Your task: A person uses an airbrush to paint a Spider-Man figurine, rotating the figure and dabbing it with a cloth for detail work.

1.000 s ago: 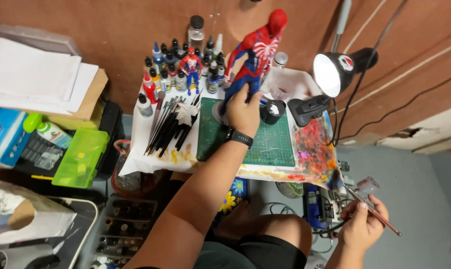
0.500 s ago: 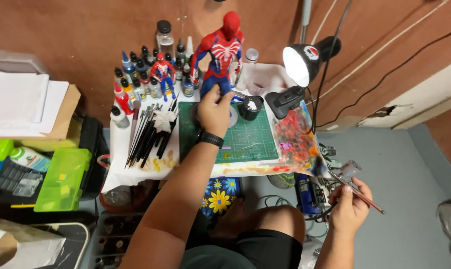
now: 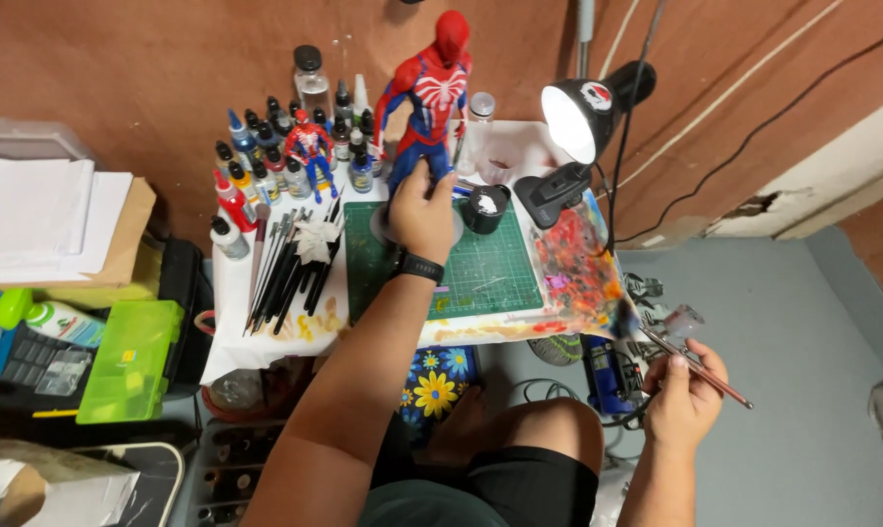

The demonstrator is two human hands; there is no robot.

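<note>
Centrally, a small white tabletop stands against a brown wall, with a green cutting mat laid on it. On the far edge of that mat stands the tall figurine, red and blue with a white spider mark on its chest, upright on a round grey base. The left hand is closed around the figurine's legs just above the base, a black watch on its wrist. Off the tabletop's right edge, low and well apart from the figurine, the right hand grips a thin airbrush that points slantwise across the fingers. A black desk lamp, lit, leans over the mat's right side, beside a paint-smeared palette sheet. Left of the mat lies a row of dark brushes. Behind them paint bottles crowd around a smaller red and blue figurine. A black cup sits just right of the held figurine.
</note>
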